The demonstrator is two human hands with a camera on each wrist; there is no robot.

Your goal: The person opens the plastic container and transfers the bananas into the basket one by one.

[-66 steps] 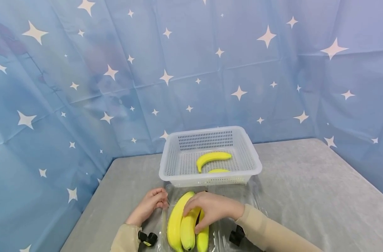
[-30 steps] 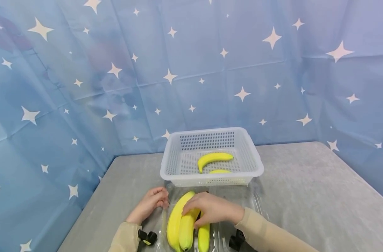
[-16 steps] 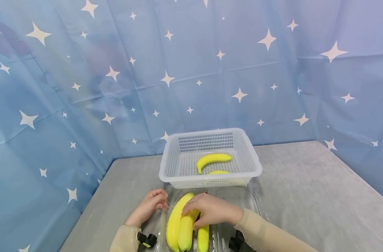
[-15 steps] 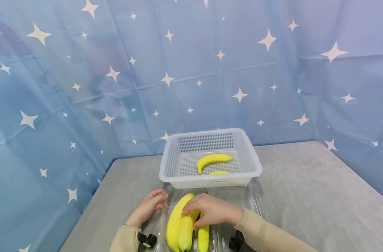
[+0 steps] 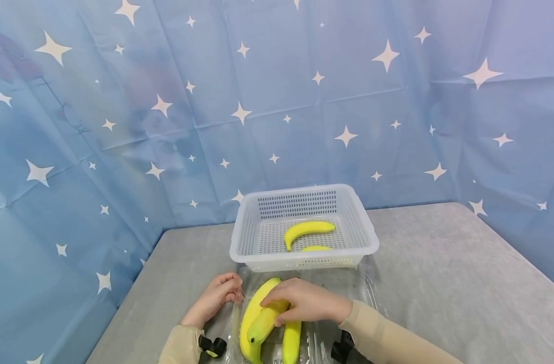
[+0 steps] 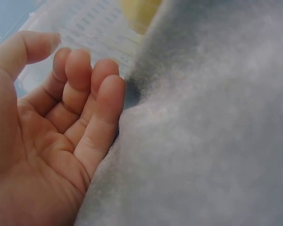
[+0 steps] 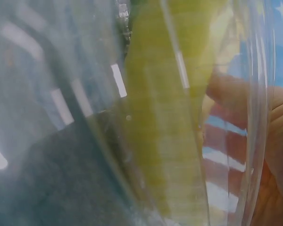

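Note:
My right hand pinches the middle yellow banana between thumb and fingers. Its near end is lifted and points left, over the left banana. To the right of it lies another banana. These sit in a clear plastic container with an open lid half at right. Beside the container's left edge rests my left hand; its fingers are loosely curled and hold nothing, as the left wrist view confirms. Through clear plastic, the right wrist view shows a blurred banana and part of my right hand.
Behind the container stands a white perforated basket. One banana lies in it, and a second banana is partly hidden by the front rim. A grey cloth covers the table. A blue star-patterned curtain hangs around the back and sides.
The middle banana has turned in my right hand: its near end has risen and swung left across the left banana. My left hand has stayed in place.

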